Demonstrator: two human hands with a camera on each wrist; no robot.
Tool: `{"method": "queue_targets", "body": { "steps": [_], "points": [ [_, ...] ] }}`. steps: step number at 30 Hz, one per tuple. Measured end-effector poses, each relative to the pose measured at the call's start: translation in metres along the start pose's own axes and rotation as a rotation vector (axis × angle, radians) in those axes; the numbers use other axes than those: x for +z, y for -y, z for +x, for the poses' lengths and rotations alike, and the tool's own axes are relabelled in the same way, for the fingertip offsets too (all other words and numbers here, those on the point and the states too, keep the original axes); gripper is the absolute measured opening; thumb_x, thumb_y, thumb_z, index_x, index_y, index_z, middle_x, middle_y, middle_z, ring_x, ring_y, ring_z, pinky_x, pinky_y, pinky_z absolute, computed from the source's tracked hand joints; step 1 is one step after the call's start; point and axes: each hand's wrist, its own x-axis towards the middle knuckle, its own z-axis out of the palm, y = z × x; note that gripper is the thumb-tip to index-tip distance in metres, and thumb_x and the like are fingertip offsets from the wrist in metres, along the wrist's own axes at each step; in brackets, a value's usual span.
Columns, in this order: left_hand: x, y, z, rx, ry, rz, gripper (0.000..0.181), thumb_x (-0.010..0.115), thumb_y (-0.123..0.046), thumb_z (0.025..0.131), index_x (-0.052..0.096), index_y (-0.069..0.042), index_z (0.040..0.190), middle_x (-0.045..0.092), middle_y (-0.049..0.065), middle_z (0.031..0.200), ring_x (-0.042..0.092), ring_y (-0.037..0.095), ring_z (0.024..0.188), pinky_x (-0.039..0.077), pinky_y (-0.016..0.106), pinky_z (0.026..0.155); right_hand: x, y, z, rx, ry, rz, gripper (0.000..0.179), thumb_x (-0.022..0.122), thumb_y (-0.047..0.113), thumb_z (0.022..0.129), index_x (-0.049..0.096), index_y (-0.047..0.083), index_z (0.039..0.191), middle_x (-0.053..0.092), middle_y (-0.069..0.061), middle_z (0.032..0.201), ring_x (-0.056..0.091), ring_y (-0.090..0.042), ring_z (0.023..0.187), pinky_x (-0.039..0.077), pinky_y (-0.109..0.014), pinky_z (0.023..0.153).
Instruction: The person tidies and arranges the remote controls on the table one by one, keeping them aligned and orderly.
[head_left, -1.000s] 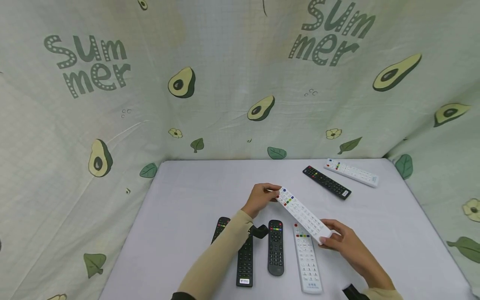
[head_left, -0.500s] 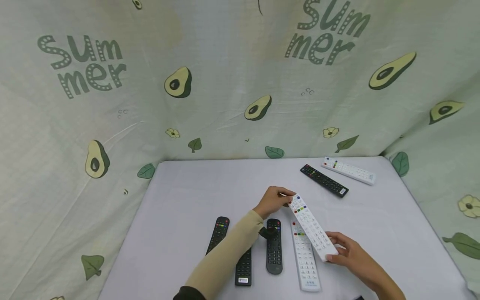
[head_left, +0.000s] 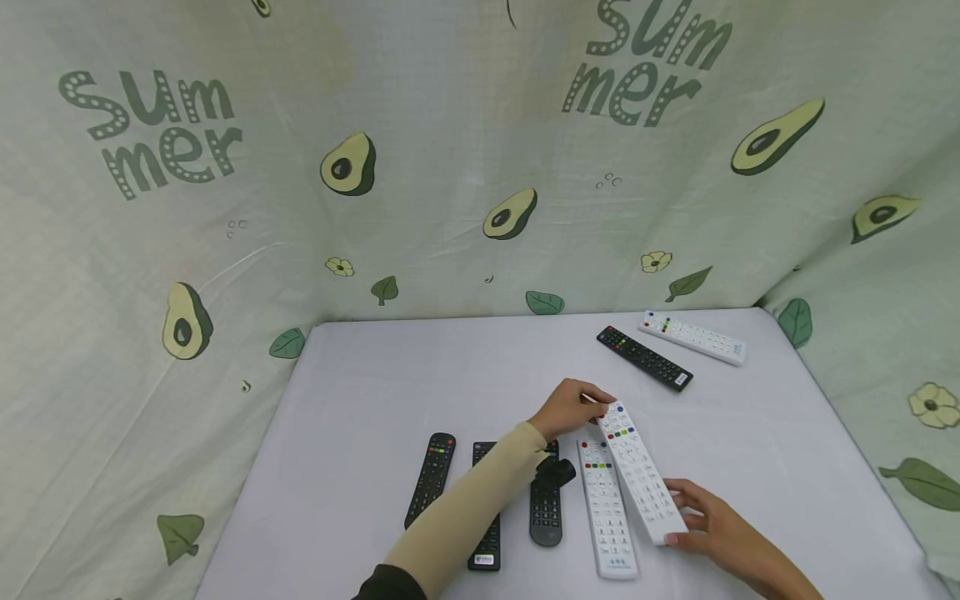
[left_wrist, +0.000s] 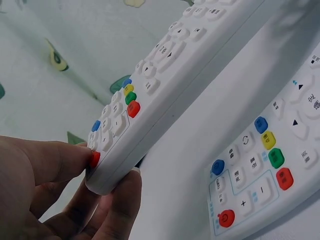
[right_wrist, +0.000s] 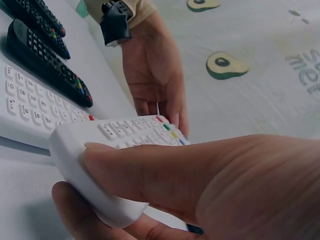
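A white remote control [head_left: 643, 475] with coloured buttons is held by both hands, tilted, at the right of a row of remotes. My left hand [head_left: 573, 407] pinches its far end beside the red button, as the left wrist view also shows. With thumb on top and fingers beneath, my right hand [head_left: 708, 525] grips the near end. In the left wrist view a gap shows between this remote [left_wrist: 165, 85] and a second white remote [left_wrist: 270, 165] lying on the table. That second white remote [head_left: 609, 517] is just left of the held one in the head view.
Left of it lie a black rounded remote [head_left: 546, 517], a black remote [head_left: 486, 557] partly under my left sleeve, and another black remote [head_left: 431, 475]. Farther back, a black remote [head_left: 645, 358] and a white remote [head_left: 693, 337] lie on the white table [head_left: 360, 392]. Printed cloth [head_left: 420, 167] hangs behind.
Both hands have moved right with the white remote, and its near end has come toward me. It has turned from a steep diagonal to nearly parallel with the white remote beside it.
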Motion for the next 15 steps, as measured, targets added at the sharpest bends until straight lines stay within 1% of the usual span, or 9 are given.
{"method": "queue_targets", "body": {
  "steps": [3, 7, 11, 15],
  "points": [
    [0.007, -0.001, 0.002, -0.003, 0.014, 0.020, 0.018, 0.070, -0.005, 0.101, 0.081, -0.004, 0.115, 0.076, 0.001, 0.106, 0.065, 0.002, 0.077, 0.062, 0.024, 0.075, -0.002, -0.004, -0.002, -0.016, 0.008, -0.038, 0.083, 0.077, 0.003, 0.093, 0.024, -0.022, 0.151, 0.057, -0.019, 0.122, 0.068, -0.018, 0.107, 0.058, -0.025, 0.081],
    [0.014, -0.002, 0.004, -0.008, 0.033, 0.034, 0.017, 0.070, -0.005, 0.101, 0.081, -0.005, 0.114, 0.076, 0.000, 0.103, 0.064, 0.002, 0.075, 0.058, 0.018, 0.070, -0.004, -0.007, -0.004, -0.001, 0.019, -0.077, 0.081, 0.078, 0.005, 0.093, 0.026, -0.022, 0.150, 0.060, -0.017, 0.123, 0.068, -0.021, 0.107, 0.057, -0.025, 0.080],
    [0.020, -0.001, 0.006, -0.022, 0.046, 0.063, 0.017, 0.071, -0.006, 0.100, 0.082, -0.008, 0.113, 0.076, -0.003, 0.102, 0.063, 0.001, 0.074, 0.055, 0.017, 0.069, -0.006, -0.010, -0.006, 0.010, 0.036, -0.101, 0.081, 0.079, 0.009, 0.093, 0.029, -0.021, 0.148, 0.063, -0.015, 0.121, 0.068, -0.021, 0.104, 0.056, -0.024, 0.079],
    [0.024, -0.001, 0.007, -0.027, 0.065, 0.089, 0.017, 0.071, -0.007, 0.100, 0.082, -0.009, 0.114, 0.076, -0.004, 0.099, 0.062, 0.001, 0.073, 0.052, 0.016, 0.066, -0.007, -0.013, -0.006, 0.036, 0.017, -0.129, 0.083, 0.083, 0.013, 0.091, 0.032, -0.021, 0.147, 0.065, -0.015, 0.123, 0.067, -0.026, 0.105, 0.056, -0.025, 0.078]
  ]
}}
